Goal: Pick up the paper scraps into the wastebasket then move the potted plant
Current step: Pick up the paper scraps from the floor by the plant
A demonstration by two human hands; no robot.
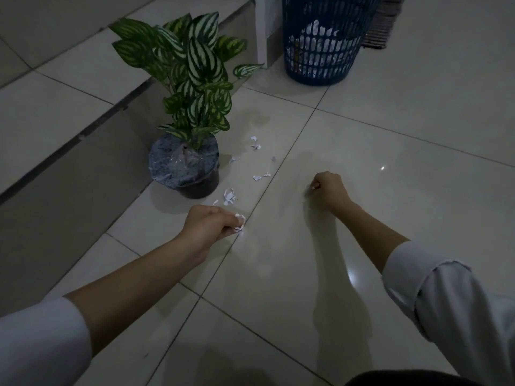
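The left hand [211, 224] pinched a wad of paper scraps [240, 220] in its fingers just below the potted plant [184, 169], the right hand [328, 190] was curled on I could not tell what, and loosely held bits risked spilling before the wastebasket [320, 71] at the frame's top.

Bare floor tiles [362, 168] stretch toward wastebasket [320, 62]; potted plant [189, 129] flanks left.

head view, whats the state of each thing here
left hand, pinching paper scraps at the floor
right hand, curled in a fist, contents hidden
potted plant, upright, pot top wrapped in plastic
loose scraps, scattered on the floor beside the potted plant
wastebasket, upright, white paper inside
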